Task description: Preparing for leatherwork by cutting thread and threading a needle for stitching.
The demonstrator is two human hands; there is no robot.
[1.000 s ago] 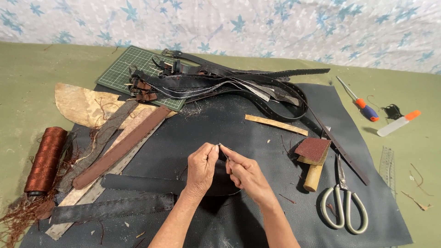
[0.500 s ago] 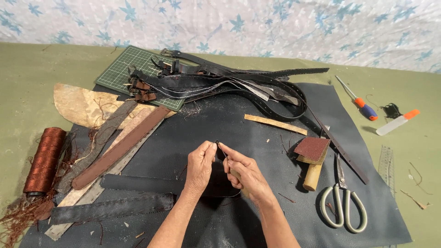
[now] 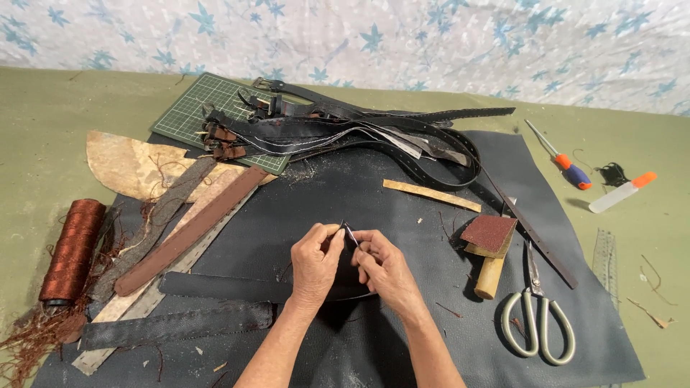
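- Both hands sit almost where they were half a second earlier; only the fingertips have crept closer together.
- Black leather sheet (image 3: 402, 215): beneath the fingers, soft and limp.
- Black strap (image 3: 223, 287): runs left from under the fingers; flexible, light; judged best held near its end.
- Left hand (image 3: 315, 264): fingers closed, pinching a thin dark needle-like piece (image 3: 349, 233).
- Right hand (image 3: 384, 267): fingers closed on the same piece, touching the left fingertips.
- Scissors (image 3: 537, 323): well right of the fingers.

I am bringing both forearms up from below; my left hand (image 3: 315, 262) and right hand (image 3: 382, 269) are meeting at centre, fingertips pinching together, knuckles facing up.
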